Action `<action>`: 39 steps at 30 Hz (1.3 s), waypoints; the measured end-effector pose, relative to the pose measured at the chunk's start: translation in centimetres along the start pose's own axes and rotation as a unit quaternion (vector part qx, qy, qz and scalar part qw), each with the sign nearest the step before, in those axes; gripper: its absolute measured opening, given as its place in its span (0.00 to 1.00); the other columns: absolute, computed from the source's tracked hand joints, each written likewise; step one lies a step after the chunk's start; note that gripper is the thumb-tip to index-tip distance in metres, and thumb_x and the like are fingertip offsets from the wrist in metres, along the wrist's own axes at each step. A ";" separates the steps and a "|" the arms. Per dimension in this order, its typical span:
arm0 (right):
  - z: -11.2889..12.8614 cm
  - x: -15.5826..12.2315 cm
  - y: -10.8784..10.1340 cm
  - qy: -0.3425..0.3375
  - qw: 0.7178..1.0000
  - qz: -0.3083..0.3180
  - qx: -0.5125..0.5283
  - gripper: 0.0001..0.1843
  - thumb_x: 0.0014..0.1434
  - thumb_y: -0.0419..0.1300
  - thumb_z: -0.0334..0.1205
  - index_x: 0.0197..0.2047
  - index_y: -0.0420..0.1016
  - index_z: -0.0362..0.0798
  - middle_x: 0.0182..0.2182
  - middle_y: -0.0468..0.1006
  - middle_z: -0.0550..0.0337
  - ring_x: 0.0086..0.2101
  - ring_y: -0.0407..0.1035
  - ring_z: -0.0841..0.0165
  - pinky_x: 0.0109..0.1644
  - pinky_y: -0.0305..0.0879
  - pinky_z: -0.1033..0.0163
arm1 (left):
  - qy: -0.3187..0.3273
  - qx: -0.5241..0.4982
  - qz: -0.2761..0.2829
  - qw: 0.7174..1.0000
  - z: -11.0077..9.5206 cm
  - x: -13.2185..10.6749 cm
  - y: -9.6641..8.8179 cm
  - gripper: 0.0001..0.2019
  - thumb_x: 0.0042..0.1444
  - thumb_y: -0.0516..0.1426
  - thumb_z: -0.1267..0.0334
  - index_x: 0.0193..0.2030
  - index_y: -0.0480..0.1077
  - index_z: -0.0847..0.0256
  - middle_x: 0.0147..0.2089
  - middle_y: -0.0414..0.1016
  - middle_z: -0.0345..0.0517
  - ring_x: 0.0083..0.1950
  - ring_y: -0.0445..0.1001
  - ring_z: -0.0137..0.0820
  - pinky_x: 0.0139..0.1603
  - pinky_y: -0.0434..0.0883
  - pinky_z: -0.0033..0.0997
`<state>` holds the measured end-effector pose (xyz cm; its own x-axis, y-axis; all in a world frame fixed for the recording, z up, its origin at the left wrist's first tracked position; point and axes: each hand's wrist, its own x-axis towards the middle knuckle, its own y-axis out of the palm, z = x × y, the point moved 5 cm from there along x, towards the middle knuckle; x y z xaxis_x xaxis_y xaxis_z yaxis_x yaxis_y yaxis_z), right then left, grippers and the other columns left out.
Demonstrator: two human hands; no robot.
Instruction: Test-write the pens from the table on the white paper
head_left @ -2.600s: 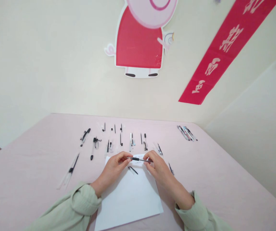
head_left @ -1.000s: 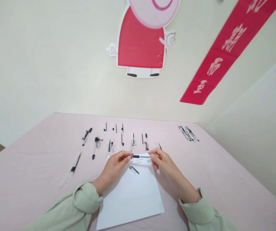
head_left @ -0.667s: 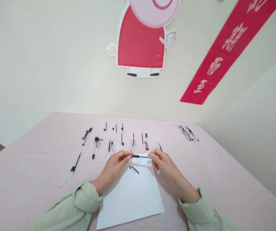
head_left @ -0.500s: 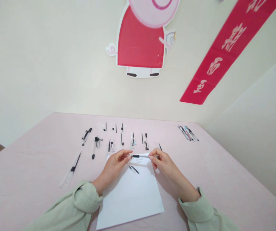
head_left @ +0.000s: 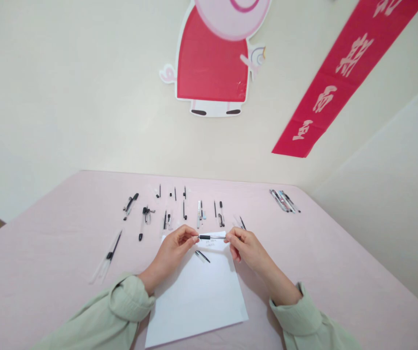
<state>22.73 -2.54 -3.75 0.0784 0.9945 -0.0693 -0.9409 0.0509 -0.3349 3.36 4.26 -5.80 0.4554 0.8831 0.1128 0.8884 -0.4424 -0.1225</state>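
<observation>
A slim pen (head_left: 212, 237) with a black grip and a clear barrel lies level between my two hands, above the top of a white sheet of paper (head_left: 198, 301). My left hand (head_left: 178, 243) pinches its left end by the black grip. The right end is between the thumb and fingers of my right hand (head_left: 246, 244), which hide that tip. Just below the pen, a black-and-clear pen cap (head_left: 202, 256) rests on the paper. Small handwriting (head_left: 209, 242) shows near the sheet's top edge.
Several pen parts, such as a dark refill (head_left: 184, 209), are spread in rows beyond the paper on the pink table (head_left: 48, 272). A disassembled pen (head_left: 109, 257) lies at left. Several whole pens (head_left: 285, 201) sit together at the far right. A wall stands behind the table.
Both hands keep their hold on the pen at nearly the same spot. The fingers of my left hand have closed in slightly at the pen's left end.
</observation>
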 end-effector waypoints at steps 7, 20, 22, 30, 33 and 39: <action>-0.4 0.3 0.2 0.017 0.999 -0.016 0.048 0.18 0.61 0.56 0.51 0.26 0.66 0.48 0.16 0.69 0.67 0.17 0.60 0.75 0.23 0.55 0.68 | -0.017 0.003 0.001 1.000 0.3 0.0 0.1 0.07 0.54 0.58 0.59 0.36 0.72 0.60 0.34 0.76 0.42 0.37 0.74 0.33 0.40 0.69 0.32; -0.4 0.4 0.4 0.000 0.982 -0.009 0.189 0.15 0.53 0.65 0.47 0.40 0.72 0.48 0.31 0.81 0.58 0.29 0.74 0.68 0.37 0.68 0.62 | -0.021 -0.009 -0.022 0.999 0.4 0.1 -0.1 0.08 0.53 0.59 0.58 0.36 0.73 0.60 0.34 0.77 0.43 0.37 0.75 0.34 0.40 0.70 0.32; -0.4 0.4 0.3 0.000 0.981 -0.014 0.193 0.17 0.52 0.66 0.50 0.40 0.73 0.48 0.31 0.81 0.57 0.29 0.75 0.67 0.37 0.70 0.60 | -0.020 -0.011 -0.023 0.999 0.5 0.0 -0.1 0.08 0.52 0.60 0.58 0.35 0.73 0.59 0.33 0.77 0.42 0.37 0.74 0.34 0.39 0.70 0.32; -0.9 0.5 0.8 -0.011 0.971 -0.057 0.230 0.17 0.53 0.66 0.52 0.38 0.74 0.48 0.28 0.80 0.58 0.29 0.74 0.68 0.37 0.70 0.62 | -0.015 -0.007 -0.015 1.000 0.2 0.0 0.0 0.08 0.53 0.59 0.58 0.35 0.73 0.60 0.33 0.77 0.42 0.37 0.74 0.33 0.39 0.70 0.32; -1.1 0.1 2.0 -0.006 0.965 -0.042 0.260 0.15 0.56 0.64 0.50 0.39 0.74 0.48 0.30 0.79 0.60 0.28 0.71 0.71 0.36 0.67 0.65 | -0.003 0.008 0.003 1.000 0.0 -0.2 0.3 0.08 0.54 0.59 0.58 0.35 0.73 0.60 0.33 0.77 0.42 0.36 0.74 0.33 0.39 0.70 0.32; -1.3 -0.1 3.7 0.016 0.958 -0.020 0.285 0.14 0.54 0.64 0.50 0.35 0.71 0.49 0.27 0.76 0.62 0.27 0.69 0.70 0.36 0.65 0.64 | 0.008 0.026 0.026 0.999 0.0 -0.4 0.6 0.11 0.55 0.57 0.57 0.44 0.71 0.59 0.36 0.77 0.44 0.40 0.75 0.34 0.44 0.71 0.35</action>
<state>19.63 -2.53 -6.24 0.1199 0.9878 -0.0992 -0.9633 0.1399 0.2292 3.75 3.62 -5.91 0.5018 0.8564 0.1216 0.8596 -0.4781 -0.1802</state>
